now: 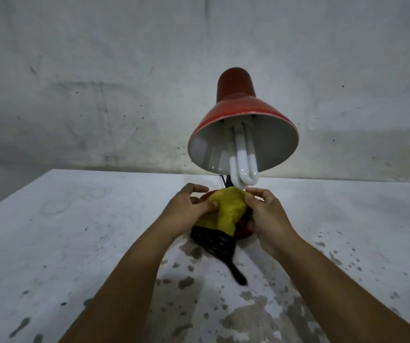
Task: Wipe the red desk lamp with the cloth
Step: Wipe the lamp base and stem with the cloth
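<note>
- The red desk lamp is standing toward the far middle of the table, its shade tilting toward the viewer so the white inside and the folded white bulb are showing.
- The cloth, yellow with a black woven part trailing toward the near side, is lying over the lamp's red base, which is peeking out only at the right and far edges.
- The left hand is curling its fingers and thumb onto the left side of the yellow cloth, pinching it.
- The right hand is gripping the cloth's right side, fingertips pinching its far corner just under the bulb.
- Judging by this, the work is sitting at the base: both hands are pressing or bunching the cloth there, while the shade and the neck are being left untouched for now. Whether the base is already clean is impossible to tell, since the cloth is covering it.
- The shade's outer red surface and pale rim are looking dull and scuffed, so most of the wiping is probably lying ahead.
- The table is whitish, worn and blotched with dark grey patches, thickest on the near right.
- Behind it a pale, stained wall is closing off the far side; the light is dim.
</note>
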